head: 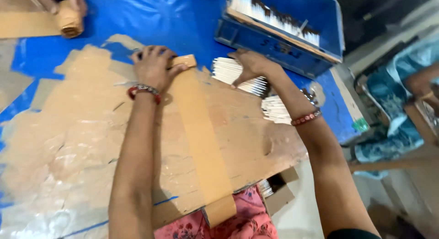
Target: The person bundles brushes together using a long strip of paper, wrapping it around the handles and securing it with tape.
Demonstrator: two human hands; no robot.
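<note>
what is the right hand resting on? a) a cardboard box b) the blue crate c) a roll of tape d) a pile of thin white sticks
d: the right hand lies on the pile of thin white sticks, while the left hand presses the far end of the brown paper strip.

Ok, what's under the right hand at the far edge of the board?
The right hand rests on a pile of thin white sticks, fanned out beside the long brown paper strip. The palm covers the sticks directly beneath it.
</note>
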